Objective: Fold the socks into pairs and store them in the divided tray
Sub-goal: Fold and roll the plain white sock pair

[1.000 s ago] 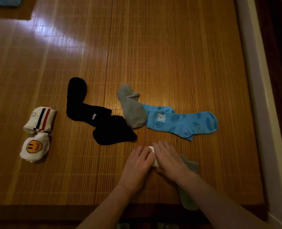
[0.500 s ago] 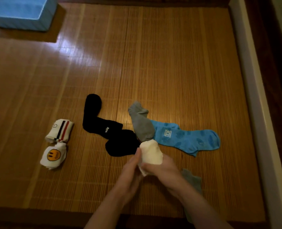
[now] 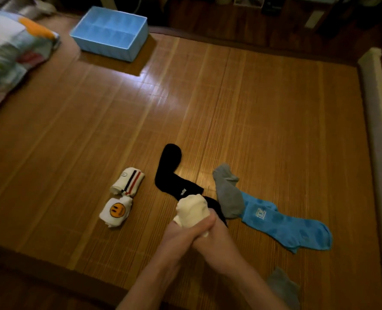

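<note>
Both hands were clasped together low in the view, the left hand (image 3: 176, 238) and right hand (image 3: 221, 242) each curled round the lower end of a cream sock bundle (image 3: 192, 209). Its rounded upper end stuck out past the fingers and was held up off the bamboo mat (image 3: 252, 108). We judged the fold on this pair to be nearly finished, with storing next.

The key relation was that the blue divided tray (image 3: 105, 48) sat far ahead and to the left of the hands, well apart from them, at the mat's far left corner. The bundle's long axis ran from the hands up and slightly left, roughly toward the tray. The left hand was on the tray's side, so we judged it the nearer one for the carry. The tray's compartments were blurred, and we saw no socks in them.

Two rolled pairs lay on the mat left of the hands, a striped white roll (image 3: 128, 181) just beside a smiley white roll (image 3: 116, 211). Neither was in the tray.

The unfolded socks were:
- a black sock (image 3: 169, 166) behind the bundle
- a grey sock (image 3: 228, 198) overlapping a blue sock (image 3: 281, 227) to the right
- a second grey sock (image 3: 281, 285) near the right forearm
</note>
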Motion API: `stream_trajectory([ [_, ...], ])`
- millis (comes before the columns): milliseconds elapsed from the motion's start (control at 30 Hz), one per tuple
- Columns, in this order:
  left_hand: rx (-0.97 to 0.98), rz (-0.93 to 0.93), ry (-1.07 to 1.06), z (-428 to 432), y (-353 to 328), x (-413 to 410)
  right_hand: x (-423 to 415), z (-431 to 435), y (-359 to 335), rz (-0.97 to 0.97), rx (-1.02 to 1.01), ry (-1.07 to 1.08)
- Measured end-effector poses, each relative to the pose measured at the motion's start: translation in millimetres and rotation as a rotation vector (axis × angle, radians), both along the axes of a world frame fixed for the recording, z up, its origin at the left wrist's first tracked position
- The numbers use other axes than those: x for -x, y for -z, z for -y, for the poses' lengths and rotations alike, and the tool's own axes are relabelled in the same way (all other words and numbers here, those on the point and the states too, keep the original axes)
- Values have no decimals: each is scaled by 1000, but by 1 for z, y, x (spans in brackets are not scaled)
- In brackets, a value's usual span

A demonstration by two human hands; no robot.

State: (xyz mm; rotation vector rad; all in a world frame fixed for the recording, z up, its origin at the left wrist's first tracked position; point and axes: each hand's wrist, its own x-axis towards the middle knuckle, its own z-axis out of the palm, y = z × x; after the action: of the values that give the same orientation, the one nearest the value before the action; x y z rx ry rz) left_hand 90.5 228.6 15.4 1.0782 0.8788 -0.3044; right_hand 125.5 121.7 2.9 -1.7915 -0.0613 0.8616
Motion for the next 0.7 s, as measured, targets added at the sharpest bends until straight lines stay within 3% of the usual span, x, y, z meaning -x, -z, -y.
stream_trajectory([
  [233,21,36,-152,-57,4,24,6,-54,0,419,301,-341],
  [433,115,55,-387,-97,16,52,20,-99,-3,252,229,-386],
  [567,209,49,-487,-122,26,70,33,-120,-6,90,136,-275],
  [700,285,55,-502,-141,34,87,51,-143,-5,76,90,-297],
])
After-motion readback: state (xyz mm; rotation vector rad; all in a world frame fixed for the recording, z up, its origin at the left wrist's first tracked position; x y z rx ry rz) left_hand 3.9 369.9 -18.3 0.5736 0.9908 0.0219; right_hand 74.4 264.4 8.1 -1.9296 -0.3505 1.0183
